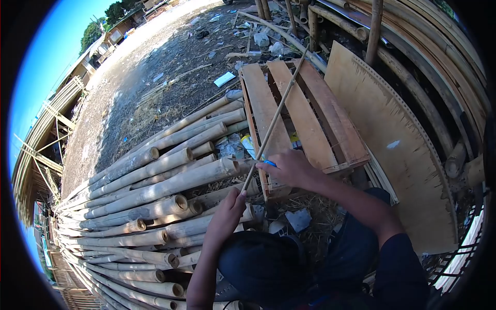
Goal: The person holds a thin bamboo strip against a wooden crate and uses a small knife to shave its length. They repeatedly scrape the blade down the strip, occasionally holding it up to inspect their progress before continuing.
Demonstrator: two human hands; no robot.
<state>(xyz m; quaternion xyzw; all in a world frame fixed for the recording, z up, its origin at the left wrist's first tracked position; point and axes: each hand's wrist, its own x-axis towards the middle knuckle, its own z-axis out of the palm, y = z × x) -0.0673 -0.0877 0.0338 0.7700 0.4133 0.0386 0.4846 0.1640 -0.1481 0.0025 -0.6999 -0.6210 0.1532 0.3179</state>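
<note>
A long thin bamboo stick (pixel 279 109) runs on a slant from my left hand up across a slatted wooden crate (pixel 271 132). Closed around the stick's lower end is my left hand (pixel 231 209), in front of the stacked bamboo poles. My right hand (pixel 289 168) is closed on a small blue-handled tool (pixel 269 163), held against the stick near the crate's left edge. The tool's working end is too small to make out, and most of its handle is hidden by the fingers.
Large bamboo poles (pixel 170 173) lie stacked at left, cut ends toward me. A curved plywood sheet (pixel 398 150) leans right of the crate. More poles and planks (pixel 429 62) are racked at far right. Litter and a white piece (pixel 225 79) lie on the dirt beyond.
</note>
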